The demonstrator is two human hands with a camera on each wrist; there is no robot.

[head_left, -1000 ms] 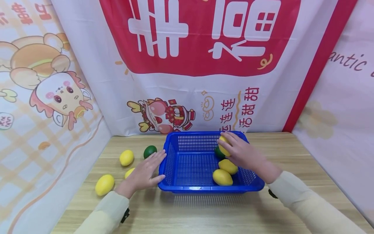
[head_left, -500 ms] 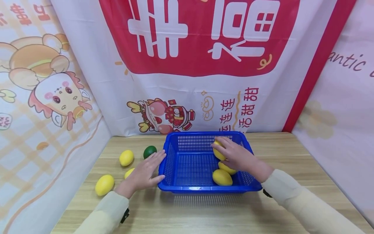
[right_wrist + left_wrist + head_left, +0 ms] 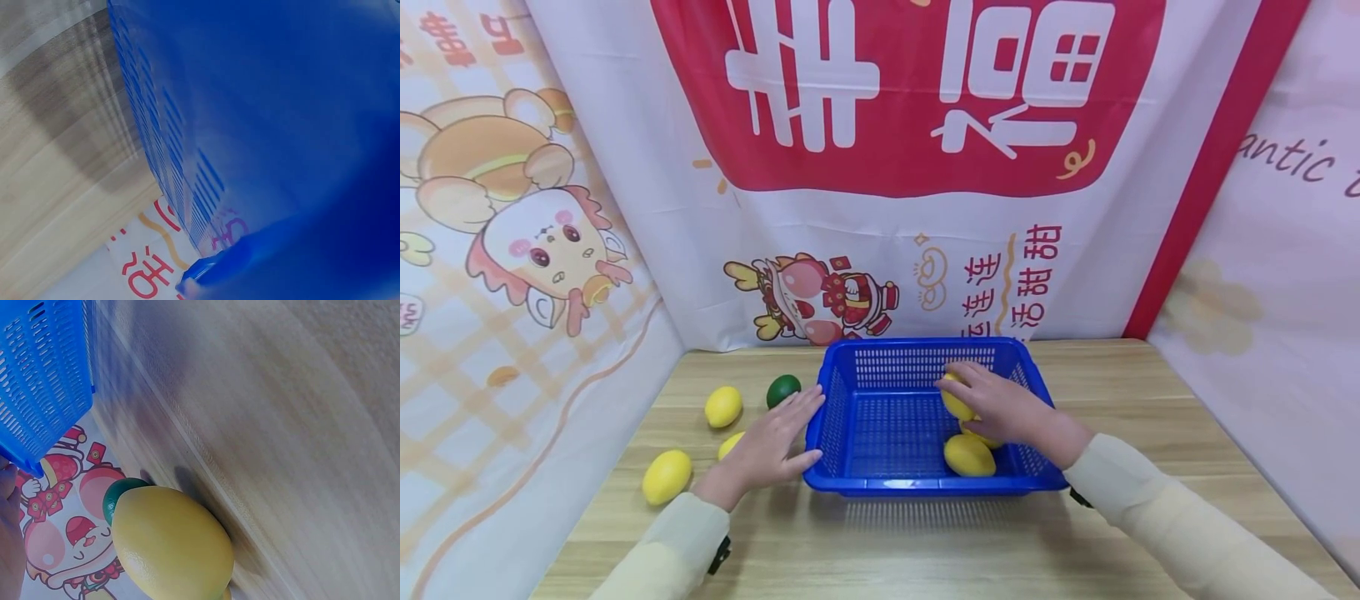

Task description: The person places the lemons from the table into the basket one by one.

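Observation:
My right hand [image 3: 1003, 408] reaches into the blue plastic basket [image 3: 895, 483], fingers curled round a yellow lemon [image 3: 957, 402]. Below that hand lie a second lemon [image 3: 970, 456] and a third lemon [image 3: 983, 434], the latter partly covered by the fingers. My left hand [image 3: 771, 442] rests with straight fingers against the basket's left rim. Beside it on the table are a dark green round fruit [image 3: 783, 389] and a lemon [image 3: 731, 445] half hidden behind the hand. The left wrist view has a lemon [image 3: 172, 544] up close; the basket wall [image 3: 281, 125] fills much of the right wrist view.
Two more lemons, one nearer the back [image 3: 723, 407] and one in front [image 3: 667, 477], lie at the left on the wooden table [image 3: 925, 550]. A printed cloth [image 3: 910, 275] hangs behind the basket, with more cloth on both sides.
My right hand has moved left and down inside the basket with the lemon, now hiding the green fruit seen there earlier. The left hand stays at the rim.

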